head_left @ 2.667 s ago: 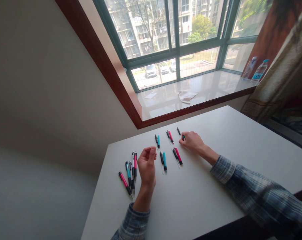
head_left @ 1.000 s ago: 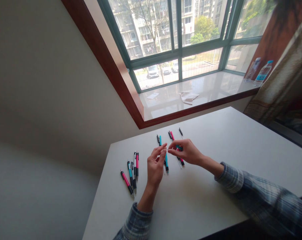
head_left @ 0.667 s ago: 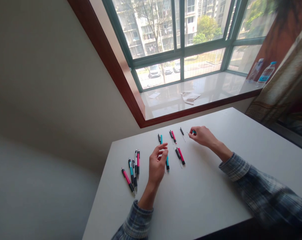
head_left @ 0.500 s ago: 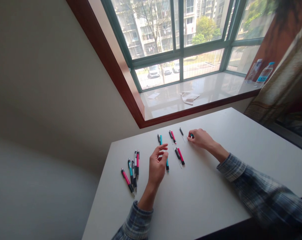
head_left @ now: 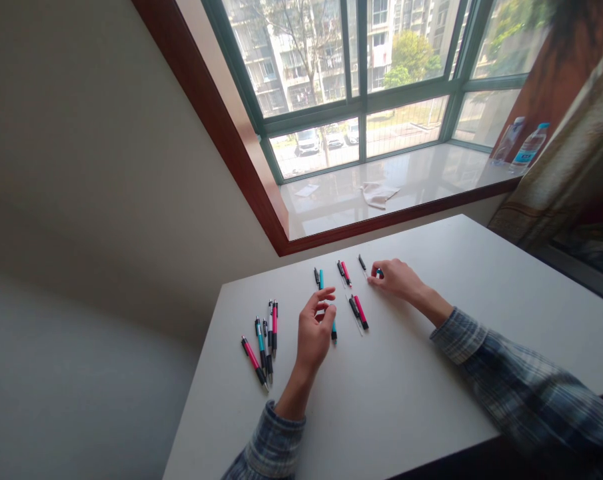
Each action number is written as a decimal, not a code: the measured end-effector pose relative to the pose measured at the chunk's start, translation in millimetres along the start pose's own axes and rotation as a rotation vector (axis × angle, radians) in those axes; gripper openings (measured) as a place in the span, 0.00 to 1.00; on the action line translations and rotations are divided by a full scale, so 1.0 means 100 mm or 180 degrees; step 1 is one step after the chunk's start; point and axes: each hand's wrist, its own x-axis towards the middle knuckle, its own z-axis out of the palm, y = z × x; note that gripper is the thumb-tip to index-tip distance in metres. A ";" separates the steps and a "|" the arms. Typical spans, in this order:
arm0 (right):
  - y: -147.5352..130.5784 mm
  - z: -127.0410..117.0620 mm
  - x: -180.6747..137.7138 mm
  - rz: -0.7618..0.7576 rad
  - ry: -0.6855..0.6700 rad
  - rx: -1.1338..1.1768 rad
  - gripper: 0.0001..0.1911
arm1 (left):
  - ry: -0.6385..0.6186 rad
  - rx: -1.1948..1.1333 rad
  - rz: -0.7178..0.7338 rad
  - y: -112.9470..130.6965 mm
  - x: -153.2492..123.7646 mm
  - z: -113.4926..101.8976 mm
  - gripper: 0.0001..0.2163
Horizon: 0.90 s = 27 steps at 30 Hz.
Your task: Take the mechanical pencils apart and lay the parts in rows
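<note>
Since a second ago the right hand (head_left: pixel 395 280) has gone from the left hand (head_left: pixel 314 331) out to 1 o'clock, pinching a teal pen piece (head_left: pixel 379 272) on the table (head_left: pixel 431 413) beside a black tip (head_left: pixel 362 262), as the other parts lie paired; the left thumb and forefinger touch, but what they hold is unclear.

Blue-grey plaid left sleeve (head_left: pixel 270 445), matching right sleeve (head_left: pixel 521 393), both wrist-length

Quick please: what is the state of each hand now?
Left hand: fingers curled toward the thumb; whether it holds anything cannot be told.
Right hand: closed on a teal pen part, low on the table.
</note>
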 end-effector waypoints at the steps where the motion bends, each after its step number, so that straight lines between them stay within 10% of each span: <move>1: 0.01 0.00 0.00 -0.0015 -0.0001 0.0028 0.12 | -0.0002 0.0009 0.0009 -0.01 0.00 0.00 0.15; 27: 0.05 0.09 0.04 -0.0176 0.0271 0.0302 0.11 | -0.0149 0.0179 -0.0033 -0.01 0.00 0.00 0.14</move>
